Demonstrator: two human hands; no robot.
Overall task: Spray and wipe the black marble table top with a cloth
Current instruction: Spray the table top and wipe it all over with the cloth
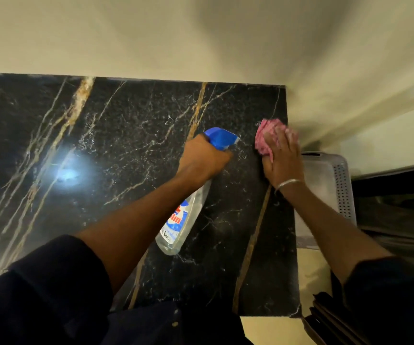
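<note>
The black marble table top with gold and white veins fills the left and middle of the view. My left hand grips the neck of a clear spray bottle with a blue trigger head, its nozzle aimed right toward the cloth. My right hand presses flat on a bunched pink cloth at the table's far right edge, near the wall. A thin bangle sits on that wrist.
A cream wall runs along the table's back and right. A grey perforated plastic basket stands just right of the table edge. Dark furniture lies further right. A bright light glare reflects on the marble at left.
</note>
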